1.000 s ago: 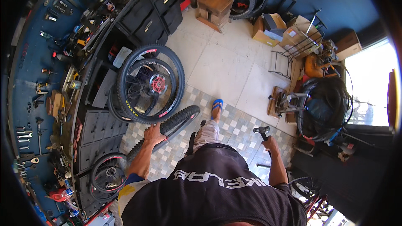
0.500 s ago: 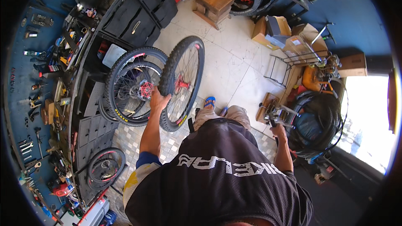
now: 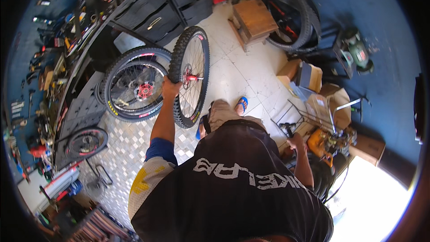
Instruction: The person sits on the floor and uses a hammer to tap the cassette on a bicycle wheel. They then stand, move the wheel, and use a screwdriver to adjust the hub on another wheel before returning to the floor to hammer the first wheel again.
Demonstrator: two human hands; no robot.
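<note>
My left hand (image 3: 171, 88) is closed on the tyre of a bicycle wheel (image 3: 192, 78) with knobbly black tread and a red hub, held tilted upright in front of me to the left. Just beyond that hand stand more wheels, the front bicycle wheel (image 3: 144, 91) also with a red hub, leaning by the drawer cabinet. At my right side, my right hand (image 3: 296, 142) is closed around a dark-handled tool (image 3: 286, 128); its exact kind is too small and blurred to tell.
Black drawers (image 3: 152, 18) and a tool wall line the left. Ahead are a wooden stool (image 3: 255, 18), more tyres (image 3: 286, 40) and a green bench grinder (image 3: 358, 51). Cardboard boxes (image 3: 338, 105) and a wire rack (image 3: 286, 116) stand on the right. A small wheel (image 3: 87, 142) leans at lower left.
My view has turned toward the right, and my feet have shifted. The wheel stays in my left hand, now tilted more edge-on. My right hand has stayed closed on the dark handle.
</note>
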